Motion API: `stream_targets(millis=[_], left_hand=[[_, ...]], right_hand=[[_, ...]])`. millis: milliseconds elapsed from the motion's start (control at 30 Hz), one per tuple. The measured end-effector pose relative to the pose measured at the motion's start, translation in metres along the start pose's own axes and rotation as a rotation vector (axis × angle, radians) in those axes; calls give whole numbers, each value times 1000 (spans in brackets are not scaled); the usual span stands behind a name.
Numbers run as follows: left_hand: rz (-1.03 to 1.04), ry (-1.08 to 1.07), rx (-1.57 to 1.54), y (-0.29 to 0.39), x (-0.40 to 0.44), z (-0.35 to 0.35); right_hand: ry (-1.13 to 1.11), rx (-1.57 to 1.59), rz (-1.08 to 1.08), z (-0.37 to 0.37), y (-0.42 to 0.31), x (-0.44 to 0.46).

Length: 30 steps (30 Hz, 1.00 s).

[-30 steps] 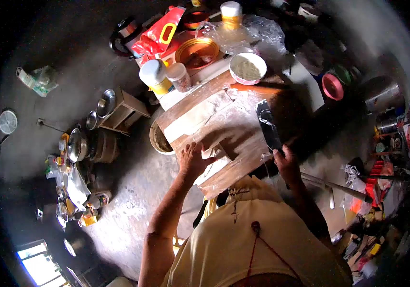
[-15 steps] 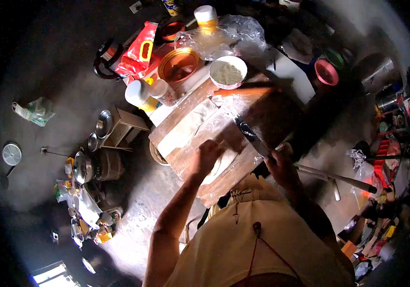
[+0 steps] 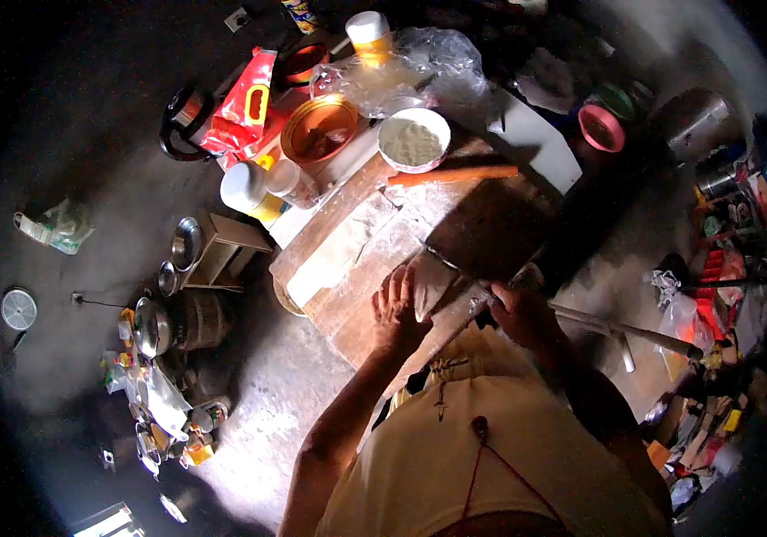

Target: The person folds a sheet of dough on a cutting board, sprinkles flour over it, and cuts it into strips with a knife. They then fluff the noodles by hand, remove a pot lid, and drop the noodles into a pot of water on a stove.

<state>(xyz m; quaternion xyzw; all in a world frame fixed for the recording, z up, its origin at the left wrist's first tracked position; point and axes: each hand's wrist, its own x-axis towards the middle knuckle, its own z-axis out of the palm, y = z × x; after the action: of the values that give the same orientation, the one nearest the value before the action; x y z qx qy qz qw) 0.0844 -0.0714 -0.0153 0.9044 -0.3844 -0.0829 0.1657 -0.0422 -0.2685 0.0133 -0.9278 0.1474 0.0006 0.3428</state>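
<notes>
Over wooden board (image 3: pixel 344 324): left hand (image 3: pixel 398 315) spread by dough (image 3: pixel 433 279), right hand (image 3: pixel 523 315) clamped on knife (image 3: pixel 457 270).

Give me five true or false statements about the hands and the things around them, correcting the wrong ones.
1. The right hand holds a long dark knife. True.
2. The left hand grips the round white bowl. False: it is down at the brown wooden board, apart from the bowl.
3. The bowl lies upside down. False: it stands upright, with pale contents.
4. The red plastic bag with a yellow handle is left of the bowl in the view. True.
5. The round pink basin is left of the bowl. False: it is to the right.
</notes>
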Motion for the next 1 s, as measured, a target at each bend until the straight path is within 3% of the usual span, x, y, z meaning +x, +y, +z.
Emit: stream_targets(millis=[167, 367, 467, 667, 767, 900, 1000], left_hand=[[33, -46, -104, -17, -7, -2], [177, 93, -173, -2, 15, -7], [257, 149, -229, 3, 28, -3], [370, 245, -200, -1, 33, 0], [205, 189, -324, 4, 31, -2], [235, 269, -322, -6, 31, 9], [308, 159, -251, -11, 34, 12]], right_hand=[[3, -15, -34, 3, 0, -3], [16, -38, 36, 7, -12, 0], [72, -34, -56, 10, -14, 5], [-50, -125, 103, 4, -24, 14], [-28, -184, 48, 6, -25, 10], [12, -211, -48, 15, -29, 8], [13, -196, -74, 7, -38, 12]])
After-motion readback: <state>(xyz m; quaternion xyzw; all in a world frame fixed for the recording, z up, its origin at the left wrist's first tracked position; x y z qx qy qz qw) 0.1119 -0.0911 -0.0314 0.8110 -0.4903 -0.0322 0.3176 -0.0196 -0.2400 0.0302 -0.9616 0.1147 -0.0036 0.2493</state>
